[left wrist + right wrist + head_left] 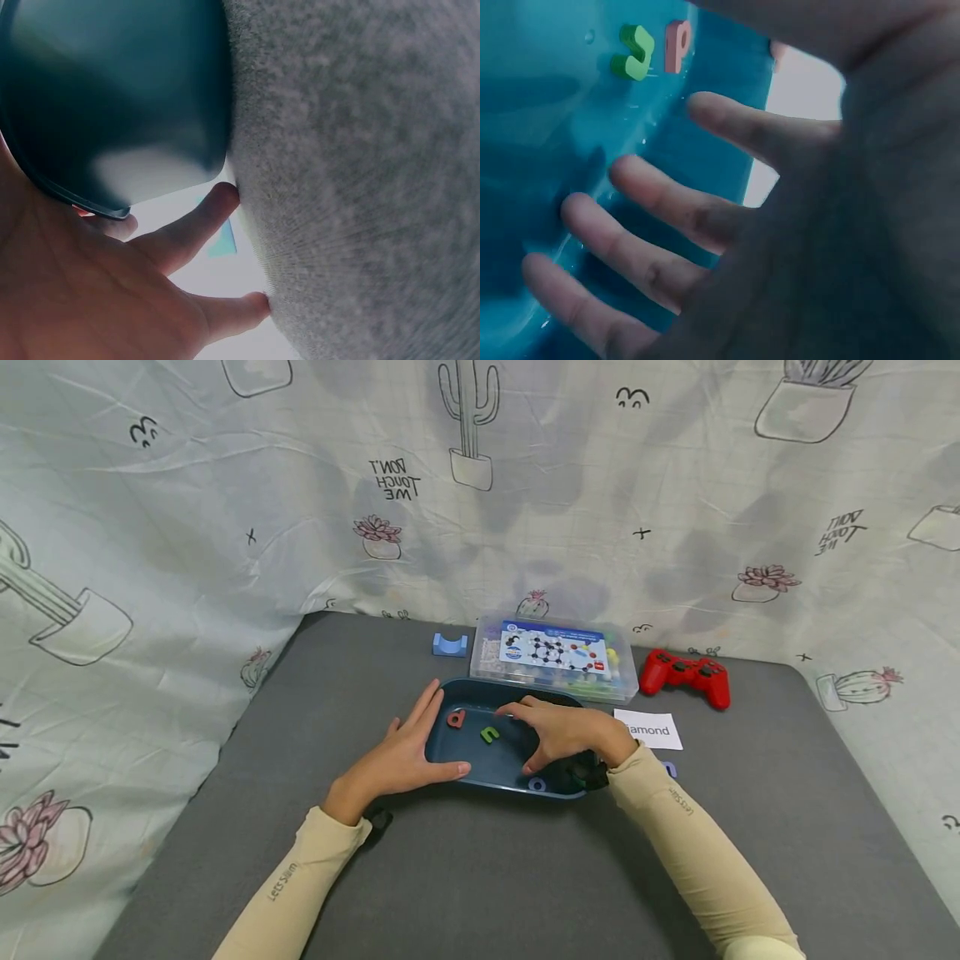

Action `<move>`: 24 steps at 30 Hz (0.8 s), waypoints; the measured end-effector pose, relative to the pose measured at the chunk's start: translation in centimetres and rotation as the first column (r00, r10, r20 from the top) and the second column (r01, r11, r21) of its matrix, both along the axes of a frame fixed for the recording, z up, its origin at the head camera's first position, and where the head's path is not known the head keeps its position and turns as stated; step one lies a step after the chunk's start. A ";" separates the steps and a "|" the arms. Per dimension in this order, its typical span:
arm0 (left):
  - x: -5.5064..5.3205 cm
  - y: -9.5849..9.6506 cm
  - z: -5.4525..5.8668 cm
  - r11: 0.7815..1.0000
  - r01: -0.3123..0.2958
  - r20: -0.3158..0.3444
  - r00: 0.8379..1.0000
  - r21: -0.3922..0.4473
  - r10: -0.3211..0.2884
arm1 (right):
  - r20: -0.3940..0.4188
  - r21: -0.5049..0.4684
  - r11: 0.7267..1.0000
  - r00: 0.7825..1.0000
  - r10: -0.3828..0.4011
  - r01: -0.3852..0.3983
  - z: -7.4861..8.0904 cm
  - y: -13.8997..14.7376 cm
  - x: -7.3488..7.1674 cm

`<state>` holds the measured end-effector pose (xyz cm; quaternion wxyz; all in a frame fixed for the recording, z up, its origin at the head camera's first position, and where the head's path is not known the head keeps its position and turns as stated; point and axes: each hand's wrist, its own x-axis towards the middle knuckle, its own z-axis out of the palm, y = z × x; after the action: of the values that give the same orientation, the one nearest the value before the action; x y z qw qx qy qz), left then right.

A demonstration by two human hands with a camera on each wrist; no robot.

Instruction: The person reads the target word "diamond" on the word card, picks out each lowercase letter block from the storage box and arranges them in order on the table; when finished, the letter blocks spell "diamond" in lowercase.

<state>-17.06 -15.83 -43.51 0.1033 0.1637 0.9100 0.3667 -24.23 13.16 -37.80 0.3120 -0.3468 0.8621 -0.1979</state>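
In the head view, a dark blue tray sat on a gray table, holding a red letter, a green letter and, near its closest edge, a blue ring-shaped letter. The left hand lay along the tray's left end, thumb at the near rim; the right hand reached inside. The left wrist view showed the left fingers straight and spread beside the tray's outer wall. In the right wrist view, the right fingers fanned apart inside the tray, grasping nothing.
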 end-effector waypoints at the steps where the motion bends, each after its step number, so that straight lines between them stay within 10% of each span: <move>1: 0.0 0.0 0.0 1.000 0.001 0.001 1.000 0.000 -0.001 | -0.003 0.028 1.000 1.000 0.006 -0.006 0.0 0.0 0.0; 13: 0.0 -0.1 -0.3 1.000 0.013 -0.016 1.000 0.012 -0.012 | -0.130 0.261 0.965 0.989 0.064 -0.028 -0.9 -1.2 0.0; 24: -0.2 -0.2 -0.6 1.000 0.010 -0.024 1.000 0.010 -0.010 | -0.168 0.249 0.968 0.984 0.053 -0.009 -1.6 -1.5 -0.3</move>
<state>-17.22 -16.01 -44.10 0.0935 0.1730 0.9085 0.3687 -24.50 11.67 -39.36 0.2799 -0.3346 0.8983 -0.0532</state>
